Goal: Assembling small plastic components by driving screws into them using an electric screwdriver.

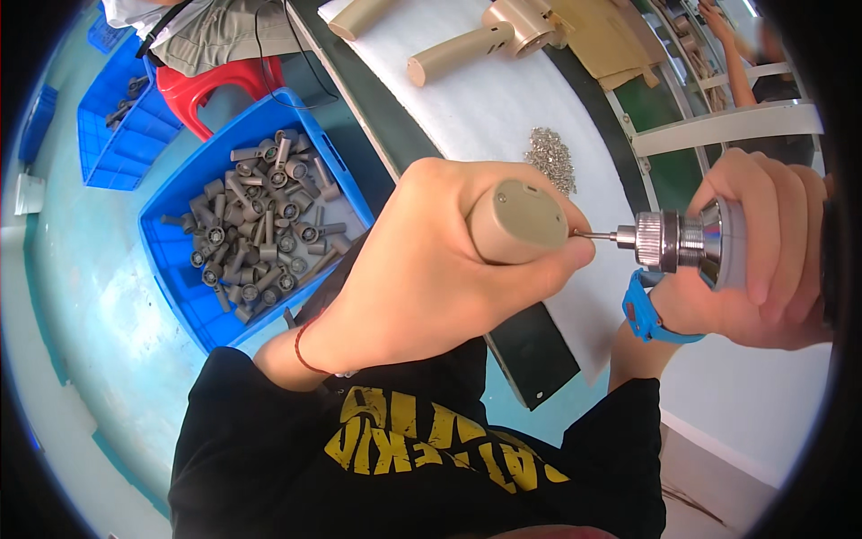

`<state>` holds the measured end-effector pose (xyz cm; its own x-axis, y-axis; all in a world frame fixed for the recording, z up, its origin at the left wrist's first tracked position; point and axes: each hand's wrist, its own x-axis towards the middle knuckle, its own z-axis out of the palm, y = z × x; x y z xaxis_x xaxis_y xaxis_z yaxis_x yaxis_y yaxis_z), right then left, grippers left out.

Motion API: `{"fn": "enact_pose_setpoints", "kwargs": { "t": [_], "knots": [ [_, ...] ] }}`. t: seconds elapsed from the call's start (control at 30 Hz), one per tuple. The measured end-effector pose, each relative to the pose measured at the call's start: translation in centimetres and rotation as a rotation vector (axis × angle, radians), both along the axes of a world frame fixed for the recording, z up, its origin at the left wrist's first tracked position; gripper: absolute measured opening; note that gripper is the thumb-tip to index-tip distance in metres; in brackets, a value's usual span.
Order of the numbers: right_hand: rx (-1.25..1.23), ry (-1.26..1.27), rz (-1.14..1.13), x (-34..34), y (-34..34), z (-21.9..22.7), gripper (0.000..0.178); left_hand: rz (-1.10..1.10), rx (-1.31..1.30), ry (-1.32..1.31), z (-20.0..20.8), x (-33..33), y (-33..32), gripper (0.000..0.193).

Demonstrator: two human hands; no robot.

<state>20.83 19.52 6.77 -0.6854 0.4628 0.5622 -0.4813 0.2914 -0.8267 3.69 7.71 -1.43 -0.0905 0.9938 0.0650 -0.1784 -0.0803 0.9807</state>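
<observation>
My left hand [444,229] was clamped round a beige handle [516,220], my right hand [777,234] round a screwdriver [660,241], its tip at the handle's side. Fastening appeared under way, unfinished; loose screws [549,162] and more beige parts [462,56] lay on the table [476,117].

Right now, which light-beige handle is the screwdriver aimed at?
The light-beige handle gripped in the left hand, end-on to the camera; the other two handles lie on the white mat.
</observation>
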Motion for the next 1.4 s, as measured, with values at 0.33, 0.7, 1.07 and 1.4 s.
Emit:
{"fn": "enact_pose_setpoints", "kwargs": {
  "t": [0.33, 0.7, 1.07, 1.4],
  "knots": [
    [1.501, -0.950, -0.573, 9.4, 1.4, 5.2, 0.025, 0.107, 0.221, 0.112, -0.3, 0.8, -0.7, 0.009],
    [1.433, -1.348, -0.562, 6.8, -0.3, 5.4, 0.023, 0.098, 0.124, 0.306, 0.1, 1.0, -1.1, 0.010],
    [1.258, -1.338, -0.391, 2.5, -1.7, 5.3, 0.031, 0.116, 0.194, 0.390, -0.1, 1.3, -0.8, 0.009],
    [1.109, -1.314, -0.241, 3.1, -2.2, 6.5, 0.047, 0.099, 0.207, 0.394, -0.1, 1.1, -1.0, 0.009]
  ]
}}
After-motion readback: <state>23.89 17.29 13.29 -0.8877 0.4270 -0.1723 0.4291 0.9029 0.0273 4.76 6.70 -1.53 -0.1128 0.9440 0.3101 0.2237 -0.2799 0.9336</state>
